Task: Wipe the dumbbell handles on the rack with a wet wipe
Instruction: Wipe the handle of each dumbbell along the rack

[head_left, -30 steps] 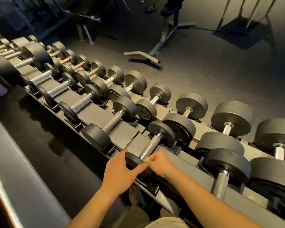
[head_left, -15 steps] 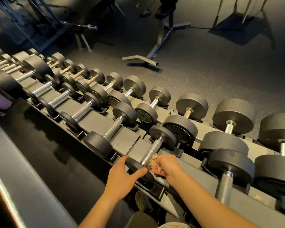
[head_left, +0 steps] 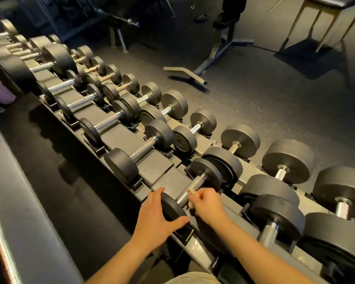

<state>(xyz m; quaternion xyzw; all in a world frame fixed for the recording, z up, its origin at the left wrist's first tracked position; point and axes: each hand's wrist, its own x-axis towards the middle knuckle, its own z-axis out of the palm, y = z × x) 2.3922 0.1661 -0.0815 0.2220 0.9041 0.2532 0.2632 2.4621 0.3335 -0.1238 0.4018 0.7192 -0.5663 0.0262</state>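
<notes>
my right hand (head_left: 207, 203) pinches a small, crumpled pale wet wipe (head_left: 191, 192) against the knurled silver handle (head_left: 198, 180) of the nearest black round-headed dumbbell (head_left: 171, 209), which lies in its cradle on the grey steel rack (head_left: 156, 167). my left hand (head_left: 156, 216) is spread wide over the near weight head, bracing it. the wipe is so bunched that i judge it could snag on the knurling and tear, or slip from my fingers. if my left hand eases off, the dumbbell may roll.
</notes>
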